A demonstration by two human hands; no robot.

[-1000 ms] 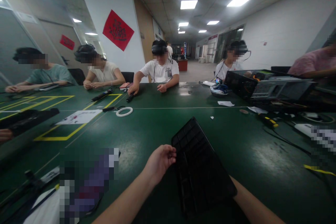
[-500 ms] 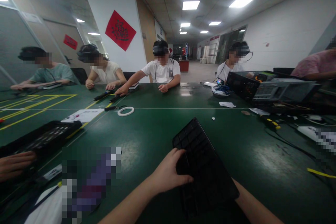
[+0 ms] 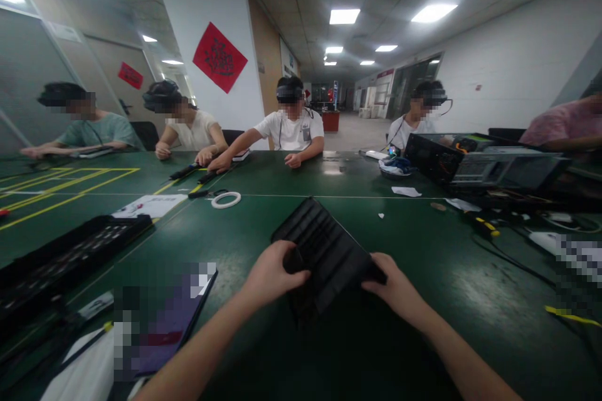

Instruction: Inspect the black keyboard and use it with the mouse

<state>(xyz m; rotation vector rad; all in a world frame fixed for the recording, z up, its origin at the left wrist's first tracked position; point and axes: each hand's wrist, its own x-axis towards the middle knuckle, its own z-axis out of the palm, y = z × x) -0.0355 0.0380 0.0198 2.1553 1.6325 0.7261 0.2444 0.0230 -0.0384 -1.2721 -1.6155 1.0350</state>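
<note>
A black, box-like tray with a ribbed, gridded face [image 3: 324, 250] is held tilted above the green table, in front of me. My left hand [image 3: 277, 266] grips its left edge, with the thumb over the near side. On the opposite edge, my right hand [image 3: 392, 285] pinches the right corner between thumb and fingers. The tray's underside and several of my fingertips are hidden.
To the left lie a long black tray of small parts [image 3: 79, 244], a purple folder [image 3: 164, 332] and a white tape roll [image 3: 226, 200]. An opened computer case [image 3: 484, 163] stands at the right. Several people sit across the green table [image 3: 282, 357].
The black tray has turned and shifted left. My right hand, formerly mostly hidden behind it, now shows at its right corner. The other person's hand at the far-left tray has left view.
</note>
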